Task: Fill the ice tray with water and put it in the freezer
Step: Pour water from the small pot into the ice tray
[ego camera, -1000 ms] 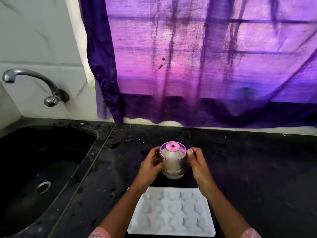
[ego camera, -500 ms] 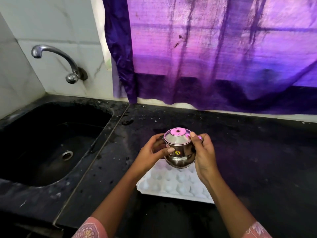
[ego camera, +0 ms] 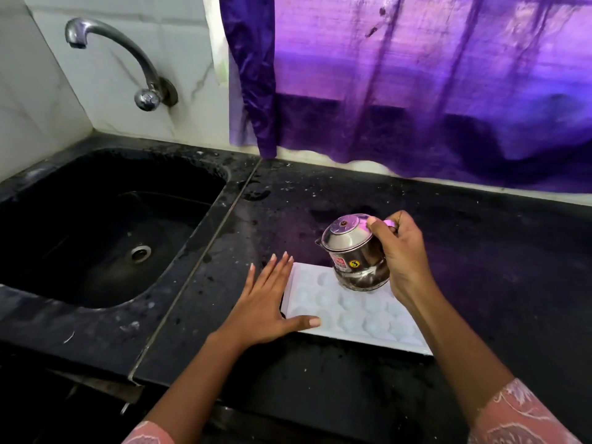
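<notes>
A white ice tray [ego camera: 349,312] lies flat on the black counter in front of me. My right hand [ego camera: 400,254] grips a small lidded steel jug [ego camera: 350,248] by its handle and holds it tilted to the left over the tray's far edge. My left hand [ego camera: 269,299] lies flat with fingers spread on the counter at the tray's left edge, its thumb resting on the tray's near left corner. No water stream is visible at the jug's spout.
A black sink [ego camera: 105,232] with a drain sits to the left, under a steel tap [ego camera: 128,59] on the marble wall. A purple curtain [ego camera: 416,75] hangs behind the black counter [ego camera: 480,251]. The counter's front edge runs just below the tray.
My left hand has let go of the jug and come down flat beside the tray. The right hand alone now holds the jug, tilted left. The camera has moved closer and turned left.
</notes>
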